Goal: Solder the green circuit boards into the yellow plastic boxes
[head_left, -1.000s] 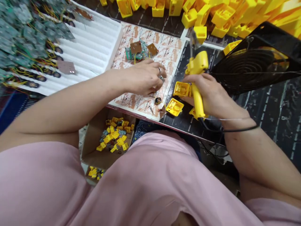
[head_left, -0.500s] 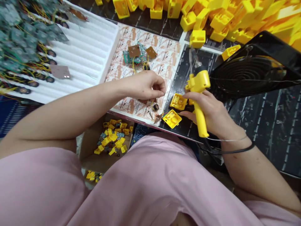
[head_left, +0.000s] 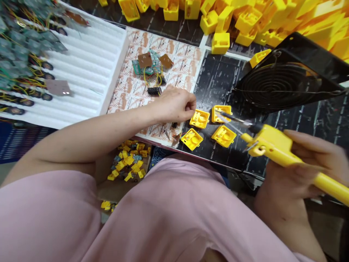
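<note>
My right hand (head_left: pixel 308 163) is wrapped round a yellow soldering gun (head_left: pixel 280 143), its thin tip pointing left over an open yellow casing (head_left: pixel 221 114). Below that lies another open casing (head_left: pixel 224 136). My left hand (head_left: pixel 178 104) has its fingers pressed together beside the upper left casing (head_left: pixel 200 119); what they hold, if anything, is too small to make out. A fourth casing (head_left: pixel 192 139) lies just below, near the table's front edge. Behind my left hand, green and brown circuit boards (head_left: pixel 147 61) with yellow wires rest on the patterned sheet (head_left: pixel 124 82).
A black fan (head_left: pixel 275 83) stands at the right. Yellow casings (head_left: pixel 251 18) are heaped along the back. Many wired boards (head_left: pixel 20 62) lie on a white ridged tray (head_left: pixel 89 47) at the left. Below the table edge is a carton (head_left: pixel 109 187) of yellow parts.
My right hand has swung the soldering gun right and towards me, tilting it from upright to slanting, so two more casings show. My left hand has come closer to the upper left casing.
</note>
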A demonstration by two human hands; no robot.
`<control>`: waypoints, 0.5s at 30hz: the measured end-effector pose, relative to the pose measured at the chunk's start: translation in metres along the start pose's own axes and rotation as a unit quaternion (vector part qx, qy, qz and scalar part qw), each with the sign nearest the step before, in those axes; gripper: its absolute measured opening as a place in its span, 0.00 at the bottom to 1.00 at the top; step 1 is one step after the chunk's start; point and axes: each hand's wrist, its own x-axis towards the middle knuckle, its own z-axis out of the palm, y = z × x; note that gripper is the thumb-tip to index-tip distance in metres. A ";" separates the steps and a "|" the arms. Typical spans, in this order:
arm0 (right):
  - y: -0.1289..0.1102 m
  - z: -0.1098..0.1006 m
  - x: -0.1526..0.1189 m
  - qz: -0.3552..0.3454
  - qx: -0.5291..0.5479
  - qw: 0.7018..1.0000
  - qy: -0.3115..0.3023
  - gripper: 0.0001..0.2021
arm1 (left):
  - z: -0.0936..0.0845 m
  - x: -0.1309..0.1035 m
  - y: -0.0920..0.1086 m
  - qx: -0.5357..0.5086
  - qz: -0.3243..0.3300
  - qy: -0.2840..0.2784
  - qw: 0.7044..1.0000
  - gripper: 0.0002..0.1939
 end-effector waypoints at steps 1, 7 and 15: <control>-0.002 0.007 -0.002 0.003 0.004 1.000 0.025 0.20 | 0.001 0.001 0.001 0.006 -0.003 -0.003 1.000 0.11; -0.016 0.030 -0.004 -0.035 0.039 0.998 -0.023 0.23 | 0.001 0.005 0.007 0.030 -0.019 -0.016 0.999 0.11; -0.021 0.032 0.007 -0.131 0.007 0.989 -0.070 0.14 | -0.002 0.009 0.008 0.057 -0.011 -0.030 0.998 0.10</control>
